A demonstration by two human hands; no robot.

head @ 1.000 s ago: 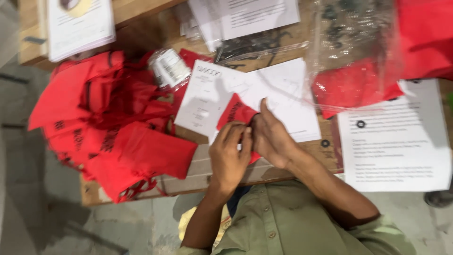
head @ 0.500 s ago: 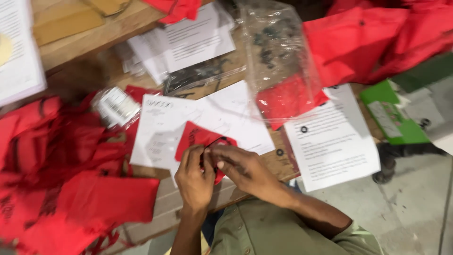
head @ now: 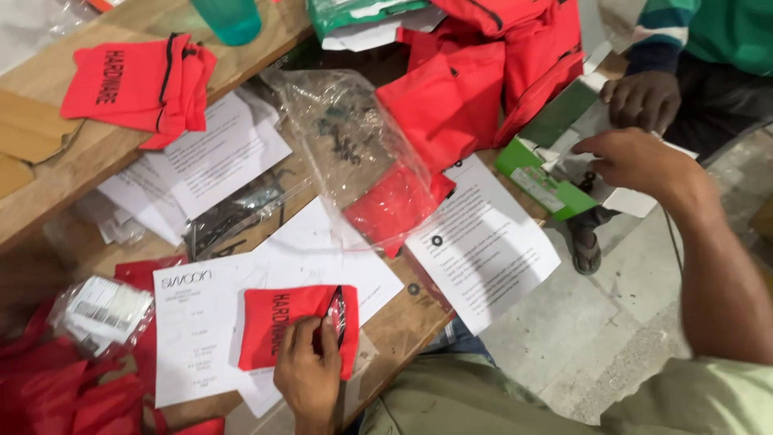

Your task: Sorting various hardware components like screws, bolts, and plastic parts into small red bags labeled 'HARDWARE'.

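Near edge of the worktop (head: 76,173): the left hand (head: 310,379) lies flat on a small red pouch (head: 282,322), fingers (head: 306,337) spread and pressing it down, not pinching; the pouch rests on white printed sheets (head: 201,330), long axis running parallel to the near edge, open mouth with dark cord toward the right; small black washers (head: 413,288) lie loose on the sheets beyond that mouth. Farther right, off the worktop's right end, the right hand (head: 636,161) reaches into a green-and-white carton (head: 547,181), its grip curled over the contents; whether it pinches anything cannot be told; it is well apart from the pouch. A second person's hand (head: 642,98) steadies the carton's far side. Beyond: a clear plastic bag (head: 346,153), heaped red pouches (head: 483,80).
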